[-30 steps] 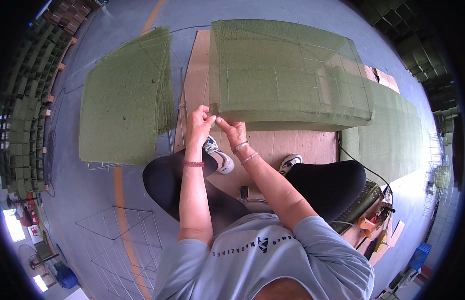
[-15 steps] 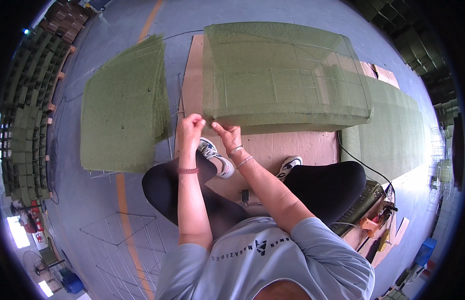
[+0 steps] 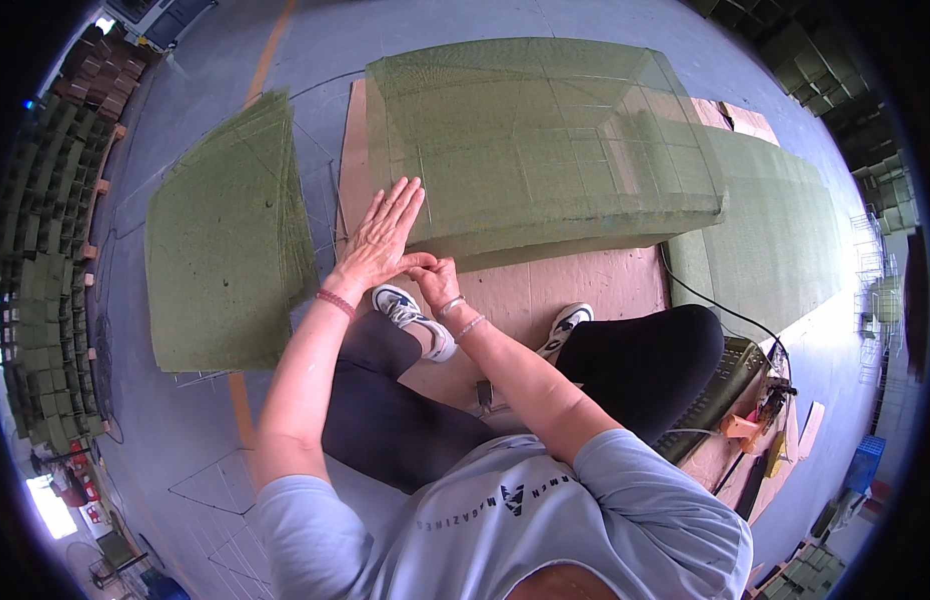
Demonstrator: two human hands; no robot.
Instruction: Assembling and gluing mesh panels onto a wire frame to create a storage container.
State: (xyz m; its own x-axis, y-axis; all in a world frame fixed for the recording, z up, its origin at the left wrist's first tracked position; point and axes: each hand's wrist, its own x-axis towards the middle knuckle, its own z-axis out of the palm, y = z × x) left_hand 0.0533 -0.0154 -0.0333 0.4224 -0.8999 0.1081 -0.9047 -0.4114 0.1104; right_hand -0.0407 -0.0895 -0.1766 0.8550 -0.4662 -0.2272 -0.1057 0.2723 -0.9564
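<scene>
In front of me, a green mesh net (image 3: 525, 165) is stretched over a box-shaped wire frame, whose thin rods show through it. My left hand (image 3: 378, 242) lies flat against the net's near left corner, its fingers straight and its thumb stretched toward the other hand. At the lower edge of that corner, my right hand (image 3: 440, 284) is closed in a pinch on the net; the fingers hide the exact spot gripped.
Stacked green mesh sheets (image 3: 225, 235) lie at the left. Another mesh piece (image 3: 770, 235) spreads at the right. Cardboard (image 3: 575, 285) lies beneath the frame. Bare wire frames (image 3: 225, 515) rest on the floor at lower left. A black cable (image 3: 710, 297) runs toward an orange-handled tool (image 3: 745, 428).
My left hand has gone from closed fingers at the corner to lying flat against the net. My right hand has shifted slightly down and left, closing its fingers. The view has shifted slightly.
</scene>
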